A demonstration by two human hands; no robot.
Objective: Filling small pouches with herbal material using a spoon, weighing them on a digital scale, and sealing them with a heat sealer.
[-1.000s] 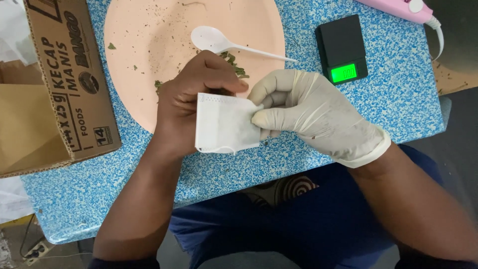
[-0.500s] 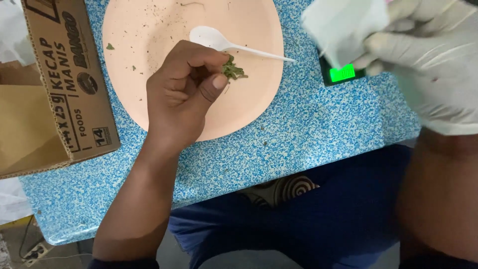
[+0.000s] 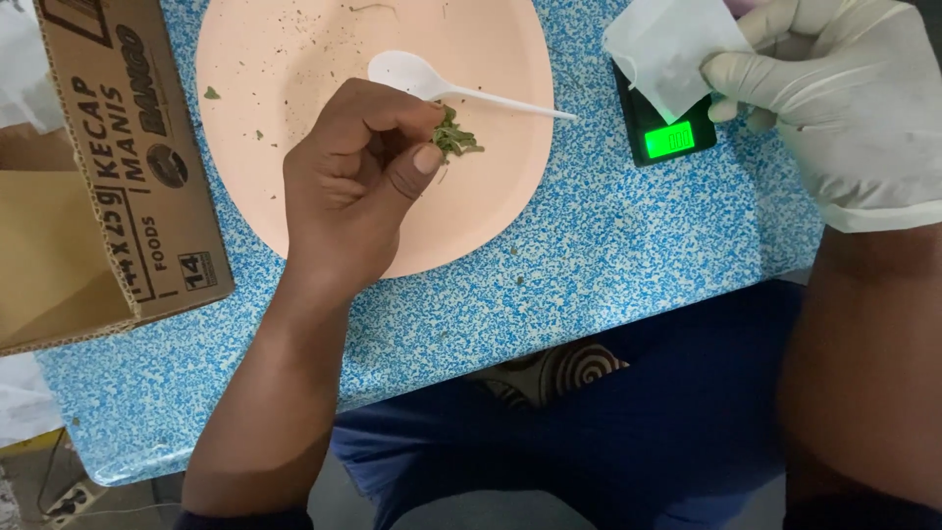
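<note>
My bare left hand [image 3: 358, 182] rests over a round peach plate [image 3: 294, 69], pinching a small clump of dried green leaves [image 3: 454, 135] between thumb and fingers. A white plastic spoon [image 3: 432, 83] lies on the plate just beyond the clump. My right hand [image 3: 834, 98], in a white glove, holds a small white paper sachet [image 3: 672, 49] above a little black pocket scale [image 3: 667, 132] whose display glows green.
A brown cardboard box [image 3: 108, 177] stands at the left, its flap beside the plate. The blue speckled tabletop [image 3: 589, 265] ends at a front edge near my lap. Green crumbs are scattered on the plate.
My right hand lifted the sachet from in front of me up to the right, over the scale. My left hand let go of the sachet and pinched up leaves from the plate.
</note>
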